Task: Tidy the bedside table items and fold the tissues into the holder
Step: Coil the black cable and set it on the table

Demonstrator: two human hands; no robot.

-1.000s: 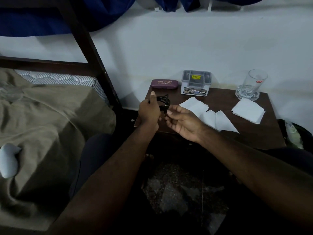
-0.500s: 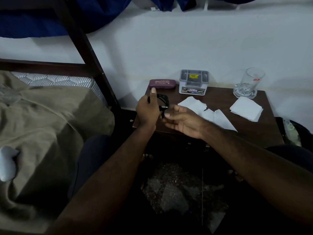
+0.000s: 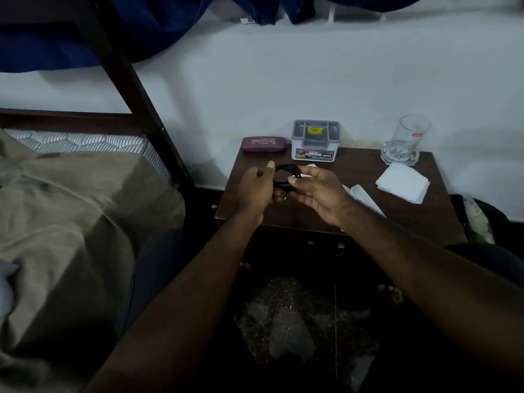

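Head view: a black coiled cord [image 3: 286, 168] is held above the front-left of the tabletop [image 3: 354, 171]. The left hand [image 3: 255, 188] has its grip curled round one side of the loop, and the right hand [image 3: 317, 191] pinches the other side. Light and limp, the cord would likely uncoil unless taken across the whole bundle. Behind stand a spectacle case [image 3: 263, 144], a grey holder [image 3: 315, 140] and a glass [image 3: 408, 140]; loose tissues [image 3: 363, 197] lie under the right wrist, with a folded tissue stack [image 3: 402, 186] beyond

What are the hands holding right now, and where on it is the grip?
A coiled black cord: the left hand grips the coil's left side, and the right hand pinches its right side.
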